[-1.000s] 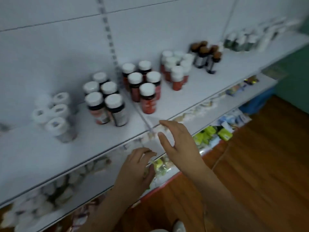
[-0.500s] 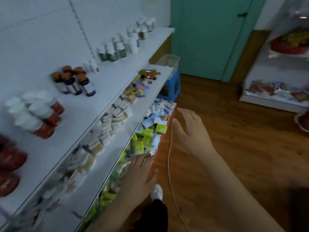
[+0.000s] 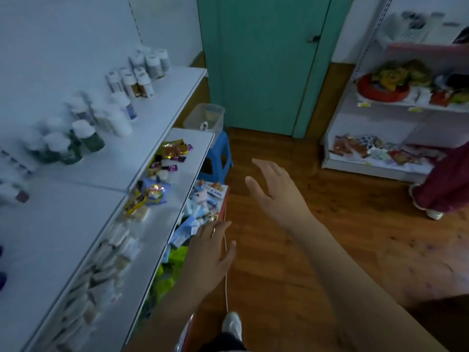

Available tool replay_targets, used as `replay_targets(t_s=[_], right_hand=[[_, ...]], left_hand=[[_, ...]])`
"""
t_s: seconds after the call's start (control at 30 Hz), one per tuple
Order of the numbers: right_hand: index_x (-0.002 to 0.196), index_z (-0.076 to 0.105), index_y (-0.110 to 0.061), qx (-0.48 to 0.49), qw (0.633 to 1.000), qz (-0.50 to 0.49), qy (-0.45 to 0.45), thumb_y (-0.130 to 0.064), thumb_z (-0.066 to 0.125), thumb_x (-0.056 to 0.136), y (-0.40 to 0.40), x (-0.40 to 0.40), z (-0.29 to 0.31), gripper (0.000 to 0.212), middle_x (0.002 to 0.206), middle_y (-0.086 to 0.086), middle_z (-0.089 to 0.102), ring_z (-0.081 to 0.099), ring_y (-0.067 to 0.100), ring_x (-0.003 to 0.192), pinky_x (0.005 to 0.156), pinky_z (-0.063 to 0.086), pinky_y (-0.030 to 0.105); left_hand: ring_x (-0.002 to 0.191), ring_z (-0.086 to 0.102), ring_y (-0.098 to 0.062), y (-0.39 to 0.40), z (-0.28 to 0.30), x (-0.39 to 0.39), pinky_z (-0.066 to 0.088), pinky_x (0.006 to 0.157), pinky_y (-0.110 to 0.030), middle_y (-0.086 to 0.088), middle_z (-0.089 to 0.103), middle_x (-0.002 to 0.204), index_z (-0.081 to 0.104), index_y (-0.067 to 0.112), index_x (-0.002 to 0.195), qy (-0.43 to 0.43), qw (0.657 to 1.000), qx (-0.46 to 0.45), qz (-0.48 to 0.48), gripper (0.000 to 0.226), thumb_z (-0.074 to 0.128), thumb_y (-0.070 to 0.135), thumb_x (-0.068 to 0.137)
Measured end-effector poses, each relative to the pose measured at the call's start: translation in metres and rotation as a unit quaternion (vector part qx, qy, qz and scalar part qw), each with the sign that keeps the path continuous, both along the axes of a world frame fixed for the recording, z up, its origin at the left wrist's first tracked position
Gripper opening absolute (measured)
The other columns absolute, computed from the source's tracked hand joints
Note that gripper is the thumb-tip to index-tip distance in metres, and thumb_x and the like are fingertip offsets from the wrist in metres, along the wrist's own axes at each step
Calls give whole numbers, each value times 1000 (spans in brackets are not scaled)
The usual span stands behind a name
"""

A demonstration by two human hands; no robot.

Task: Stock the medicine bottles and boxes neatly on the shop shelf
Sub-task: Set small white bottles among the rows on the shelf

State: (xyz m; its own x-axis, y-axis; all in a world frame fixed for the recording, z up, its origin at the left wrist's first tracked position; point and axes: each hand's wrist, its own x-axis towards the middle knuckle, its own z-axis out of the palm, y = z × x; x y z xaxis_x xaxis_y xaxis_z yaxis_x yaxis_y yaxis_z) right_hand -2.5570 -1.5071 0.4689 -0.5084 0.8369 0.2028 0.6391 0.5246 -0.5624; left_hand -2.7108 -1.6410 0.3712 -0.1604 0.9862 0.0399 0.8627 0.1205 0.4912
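Your left hand (image 3: 208,252) is held out low in front of you, fingers straight and loosely spread, holding nothing; it hovers over the front edge of the lowest shelf (image 3: 223,207), where small boxes and packets (image 3: 203,207) lie in a heap. Your right hand (image 3: 276,191) reaches further forward over the wooden floor (image 3: 291,262), also empty, fingers relaxed and apart. A thin pale cord (image 3: 225,262) runs past your left hand down toward your shoe (image 3: 231,323).

On your left, a white top shelf (image 3: 162,118) carries the medicine bottles (image 3: 134,80) in small clusters toward the back wall; the nearer ones are blurred. The middle shelf (image 3: 193,153) below holds wrapped sweets and small packs (image 3: 165,158). Beyond the shelving's far end a clear plastic bin (image 3: 205,118) sits on a blue stool (image 3: 218,158), in front of a teal door (image 3: 266,59). Across the floor on your right stands another shelving unit (image 3: 368,138) with mixed goods, and a person in dark red trousers (image 3: 446,184) beside it.
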Motion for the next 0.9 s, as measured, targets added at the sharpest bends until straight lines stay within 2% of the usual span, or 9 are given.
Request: replay_targets(t_s=[0.07,0.23,0.37,0.43,0.57,0.73,0.83,0.9], right_hand=[[150,35,-21,6,1000,-19,6,-51,39,103,42,-8,7,56,151,-3,41,34,14,139,106,26,22],[151,34,-22,-15,999,-37,-1,-55,37,102,135,-11,7,59,153,-2,40,32,15,142,114,31,33],[152,31,-23,-15,999,-30,-12,-57,35,101,229,-19,0,61,155,-3,37,30,15,143,115,31,35],[153,29,-23,-16,1000,-17,-16,-57,34,101,283,-24,-5,62,156,-3,35,29,14,144,114,30,34],[155,25,-23,-33,999,11,-22,-59,32,100,400,-31,-15,66,159,-2,31,25,14,146,115,26,32],[155,24,-18,-42,996,58,-47,-54,35,102,543,-50,-3,65,159,2,30,24,18,147,118,22,32],[155,25,-18,-26,994,83,-63,-53,35,102,617,-76,0,65,158,4,32,26,20,146,117,22,33],[154,26,-17,-32,992,106,-67,-53,36,102,653,-94,-6,64,158,4,33,27,21,145,117,22,34]], left_hand=[[130,45,-16,48,6,-16,43,105,-37,2,49,140,47,25,141,4,1000,1,-11,62,25,58,93],[130,45,-16,149,12,-32,42,106,-36,3,48,142,45,24,142,8,1000,-4,-26,62,27,57,93],[136,40,-16,237,6,-43,40,109,-43,4,44,147,41,24,145,5,1000,-18,-23,66,25,60,92],[136,40,-15,285,-1,-47,38,110,-42,4,45,146,42,23,145,0,1000,-12,-11,66,26,59,93],[124,51,-19,388,-7,-48,42,105,-36,-2,55,135,50,16,140,6,1000,-3,12,62,33,53,94],[122,52,-20,507,7,-49,45,102,-37,-4,55,133,48,15,142,-8,997,-19,69,65,31,55,93],[127,47,-17,563,8,-58,40,105,-31,-2,51,139,44,17,144,-14,995,-22,101,69,28,58,92],[127,45,-15,588,1,-66,34,104,-26,-1,50,138,44,18,144,-21,992,-33,124,63,33,54,94]])
